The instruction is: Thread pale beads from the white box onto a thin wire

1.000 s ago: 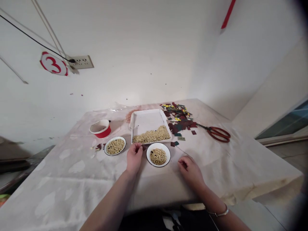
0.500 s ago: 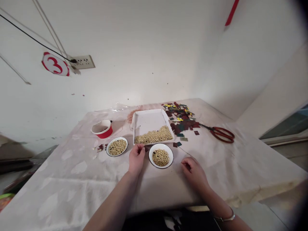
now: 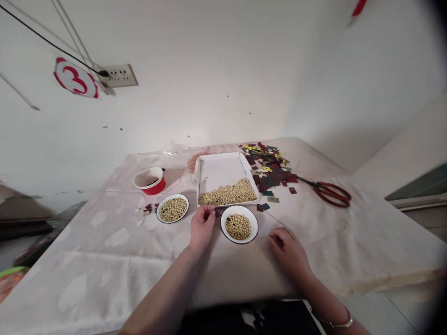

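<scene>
A round wall sign [image 3: 75, 78] reads "3" in red. On the table [image 3: 104, 260], a white tray [image 3: 223, 170] holds beans. The left hand [image 3: 202, 226], fingers curled, touches the tray's near edge; whether it pinches anything is unclear. The right hand [image 3: 289, 249] rests loosely curled, empty, beside the bean dish [image 3: 239, 224].

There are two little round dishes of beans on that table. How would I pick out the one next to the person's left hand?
Start at the white rectangular tray mid-table. Just below its near edge sits a white dish, right beside the left hand. The other dish lies apart, near the red cup.
</scene>
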Motion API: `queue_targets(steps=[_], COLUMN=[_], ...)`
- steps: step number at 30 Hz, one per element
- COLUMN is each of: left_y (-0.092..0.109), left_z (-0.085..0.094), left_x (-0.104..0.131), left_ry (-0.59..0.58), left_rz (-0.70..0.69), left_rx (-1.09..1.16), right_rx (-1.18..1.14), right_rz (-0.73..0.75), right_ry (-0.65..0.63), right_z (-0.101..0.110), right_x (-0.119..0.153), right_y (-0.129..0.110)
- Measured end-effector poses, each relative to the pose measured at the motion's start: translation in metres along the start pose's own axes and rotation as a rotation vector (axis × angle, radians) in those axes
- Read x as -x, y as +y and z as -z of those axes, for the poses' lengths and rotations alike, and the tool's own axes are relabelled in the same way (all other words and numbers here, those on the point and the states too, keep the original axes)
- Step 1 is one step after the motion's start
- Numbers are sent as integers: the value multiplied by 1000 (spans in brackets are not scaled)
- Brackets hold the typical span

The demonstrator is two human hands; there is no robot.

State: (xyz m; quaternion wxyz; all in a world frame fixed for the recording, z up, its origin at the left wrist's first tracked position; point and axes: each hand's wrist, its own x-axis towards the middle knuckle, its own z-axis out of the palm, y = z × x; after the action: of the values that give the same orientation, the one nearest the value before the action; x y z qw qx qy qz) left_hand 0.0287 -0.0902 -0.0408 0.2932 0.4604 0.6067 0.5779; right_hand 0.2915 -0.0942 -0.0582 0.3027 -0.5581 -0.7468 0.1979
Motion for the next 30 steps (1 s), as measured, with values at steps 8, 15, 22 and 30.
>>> queue_targets(steps=[8,15,22,30], left_y=[3,11,39,61], left_z=[1,1,-3,-34], left_x=[1,3,8,17], left_ry=[-9,-6,-12,-116], left_rz=[25,23,60,73], left_rx=[25,69,169,169], right_rx=[-3,-63,-154,-239], right_rz=[1,-24,24,414], right_ry=[-7,-6,63,106], right_z=[0,3,18,28], right_x=[1,2,-5,-38], right_y=[3,4,-13,-77])
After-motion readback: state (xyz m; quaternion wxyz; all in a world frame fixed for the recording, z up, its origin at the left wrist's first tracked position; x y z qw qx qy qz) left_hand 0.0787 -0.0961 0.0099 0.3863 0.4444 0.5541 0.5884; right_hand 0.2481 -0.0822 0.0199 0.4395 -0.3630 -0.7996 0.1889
